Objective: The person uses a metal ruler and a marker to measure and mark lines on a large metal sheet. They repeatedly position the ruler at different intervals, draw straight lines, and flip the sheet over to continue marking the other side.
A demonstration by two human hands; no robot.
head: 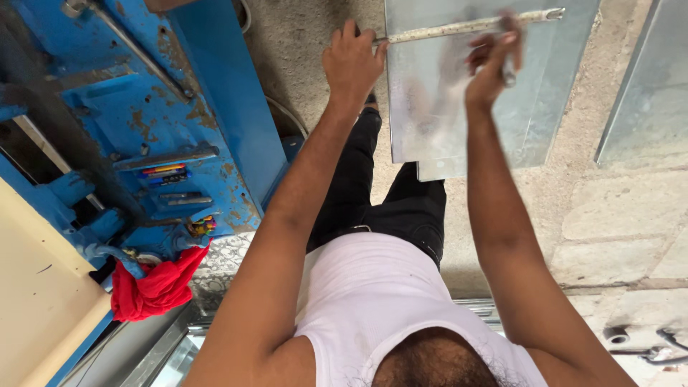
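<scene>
Two hands on long metal ruler (466,26) laid across steel sheet (430,107) on floor. Left hand (352,61) fingers press ruler end; right hand (493,64) blurred, grip unclear. Blue machine (179,107) leftward, red rag (154,287) hanging.

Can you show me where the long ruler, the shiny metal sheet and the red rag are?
ruler (459,27): head view, middle of its pale strip.
metal sheet (423,107): head view, bare shiny face left of centre.
red rag (154,287): head view, middle of the bunched cloth.
</scene>
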